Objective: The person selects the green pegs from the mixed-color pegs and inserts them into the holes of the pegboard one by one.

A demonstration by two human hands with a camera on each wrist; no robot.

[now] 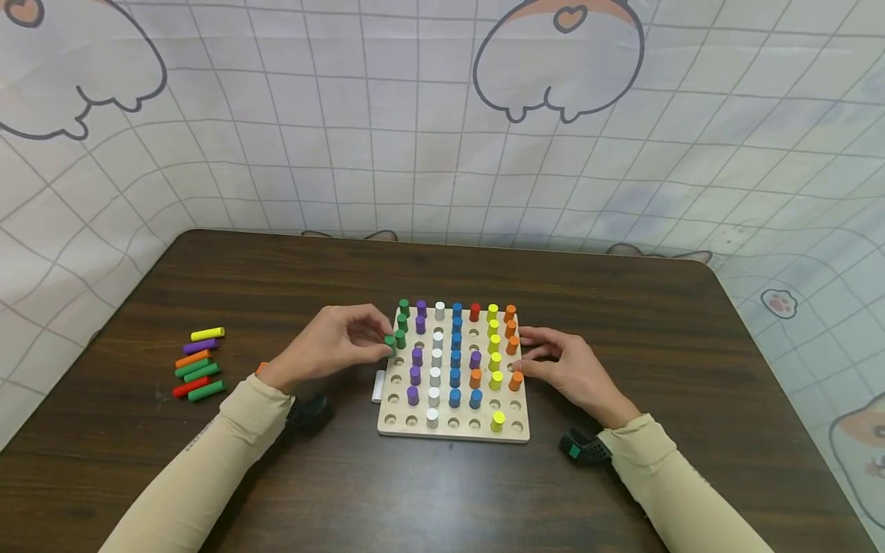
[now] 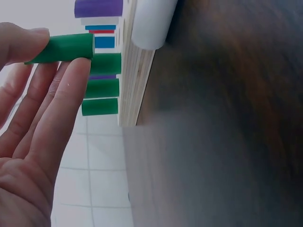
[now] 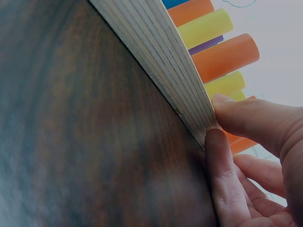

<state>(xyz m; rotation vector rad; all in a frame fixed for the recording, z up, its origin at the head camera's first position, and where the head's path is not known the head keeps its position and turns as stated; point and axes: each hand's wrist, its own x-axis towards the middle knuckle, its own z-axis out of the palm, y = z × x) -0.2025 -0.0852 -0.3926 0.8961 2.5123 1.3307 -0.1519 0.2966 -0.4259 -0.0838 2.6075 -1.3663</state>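
My left hand [image 1: 339, 343] pinches a green peg [image 2: 66, 48] between thumb and fingertips, just above the far left side of the wooden pegboard [image 1: 402, 409]. Close beside it, three green pegs [image 2: 105, 64] stand in the board's leftmost column. My right hand [image 1: 570, 372] grips the board's right edge, thumb over the top and a finger against the layered side [image 3: 156, 61]. Columns of purple, white, blue, yellow and orange pegs [image 1: 516, 381] fill much of the board; one column mixes red, purple, orange and blue.
Several loose pegs, including a yellow peg [image 1: 207, 334] and a red peg [image 1: 191, 386], lie at the left of the dark table [image 1: 442, 499]. A white cylinder [image 1: 378, 386] lies against the board's left edge. An orange piece [image 1: 261, 368] shows partly behind my left wrist.
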